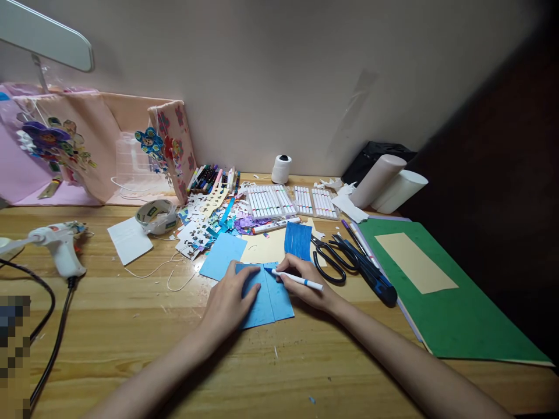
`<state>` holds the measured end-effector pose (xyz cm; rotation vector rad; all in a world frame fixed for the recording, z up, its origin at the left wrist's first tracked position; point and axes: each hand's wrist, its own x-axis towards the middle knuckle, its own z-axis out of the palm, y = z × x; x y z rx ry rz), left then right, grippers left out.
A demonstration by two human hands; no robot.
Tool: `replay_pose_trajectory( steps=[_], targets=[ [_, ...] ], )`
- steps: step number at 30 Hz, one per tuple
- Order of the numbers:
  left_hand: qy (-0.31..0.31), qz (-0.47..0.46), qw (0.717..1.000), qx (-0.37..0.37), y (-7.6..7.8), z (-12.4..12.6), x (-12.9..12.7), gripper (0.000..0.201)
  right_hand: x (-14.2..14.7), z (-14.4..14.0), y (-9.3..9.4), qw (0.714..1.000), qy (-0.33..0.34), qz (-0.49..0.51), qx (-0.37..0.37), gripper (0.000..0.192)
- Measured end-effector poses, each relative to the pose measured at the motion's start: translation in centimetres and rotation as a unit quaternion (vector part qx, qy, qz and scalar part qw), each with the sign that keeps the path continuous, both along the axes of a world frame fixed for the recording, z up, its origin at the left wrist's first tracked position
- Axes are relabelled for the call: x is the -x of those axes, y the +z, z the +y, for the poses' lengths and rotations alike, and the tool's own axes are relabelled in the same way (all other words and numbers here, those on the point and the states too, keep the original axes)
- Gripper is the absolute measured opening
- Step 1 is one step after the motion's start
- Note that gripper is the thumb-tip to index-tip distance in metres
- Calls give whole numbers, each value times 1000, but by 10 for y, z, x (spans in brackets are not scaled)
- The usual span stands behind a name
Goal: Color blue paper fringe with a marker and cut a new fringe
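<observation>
A light blue foam sheet (261, 304) lies on the table in front of me, with a line running down it and a small dark blue patch near its top edge. My left hand (231, 297) rests on the sheet's left side, fingers spread. In my right hand (308, 282) is a white marker (301, 281) with a blue band, its tip at the dark blue patch. Just behind lies a piece coloured dark blue (298, 240). Another light blue sheet (223, 256) is beyond my left hand.
Black scissors (329, 262) and a utility knife (378, 279) lie right of my right hand. Green sheets (471, 314) are at the right. A glue gun (63, 247) stands left, near a tape roll (156, 216). Paper scraps (196, 224) and marker sets (264, 201) lie behind.
</observation>
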<state>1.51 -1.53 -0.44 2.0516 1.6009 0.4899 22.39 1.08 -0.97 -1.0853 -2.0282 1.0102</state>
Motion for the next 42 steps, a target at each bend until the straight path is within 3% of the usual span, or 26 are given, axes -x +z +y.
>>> replay_pose_trajectory(
  steps=[42],
  targets=[
    [5,17,1000,13,5,0,-1,36,-2,4,-9,999,-1,15,48,12]
  ],
)
